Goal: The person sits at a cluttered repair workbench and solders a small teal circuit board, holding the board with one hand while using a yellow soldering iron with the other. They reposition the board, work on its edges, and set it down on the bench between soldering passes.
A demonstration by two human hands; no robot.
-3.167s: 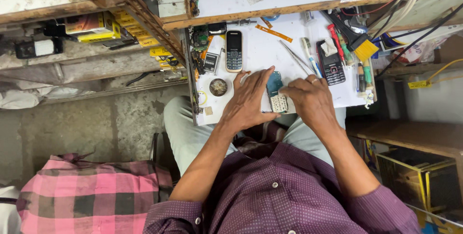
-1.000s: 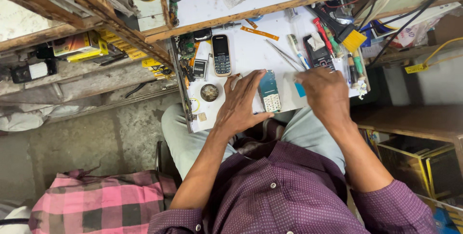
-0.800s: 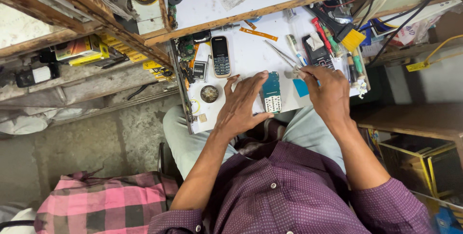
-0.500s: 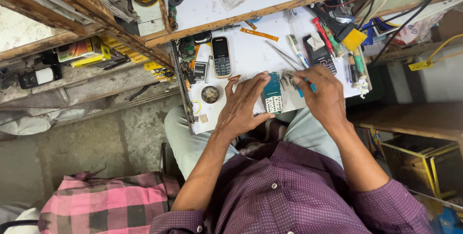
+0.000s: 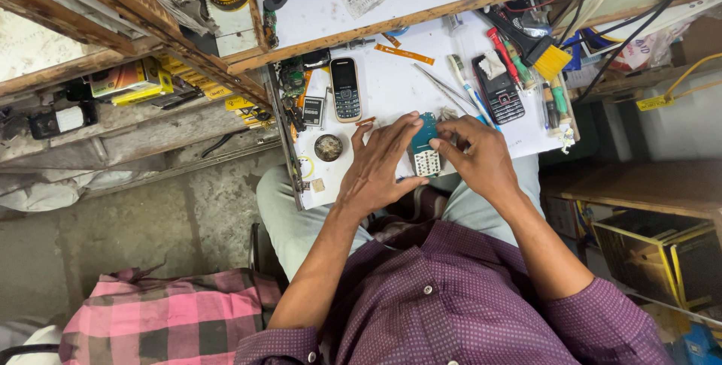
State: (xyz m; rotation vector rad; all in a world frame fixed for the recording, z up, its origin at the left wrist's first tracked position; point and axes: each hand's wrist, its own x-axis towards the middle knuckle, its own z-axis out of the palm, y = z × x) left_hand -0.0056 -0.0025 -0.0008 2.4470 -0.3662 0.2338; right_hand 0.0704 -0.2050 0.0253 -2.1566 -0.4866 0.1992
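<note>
A small phone circuit board (image 5: 423, 147), teal at the top with a white keypad below, lies at the near edge of the white work table (image 5: 391, 19). My left hand (image 5: 380, 166) grips its left side, thumb under the bottom edge and fingers spread over the top. My right hand (image 5: 481, 156) pinches the board's right upper edge with its fingertips. A bit of blue shows just behind those fingers; I cannot tell what it is.
On the table are a black keypad phone (image 5: 346, 88), a dark phone with red keys (image 5: 498, 94), tweezers (image 5: 440, 83), a yellow brush (image 5: 545, 53), screwdrivers (image 5: 556, 102) and a small round tin (image 5: 328, 147). A pink checked cloth (image 5: 173, 320) lies at lower left. A wooden shelf (image 5: 135, 19) stands on the left.
My right hand was out over the right part of the table a second ago and has come back left onto the board. My left hand has stayed on the board.
</note>
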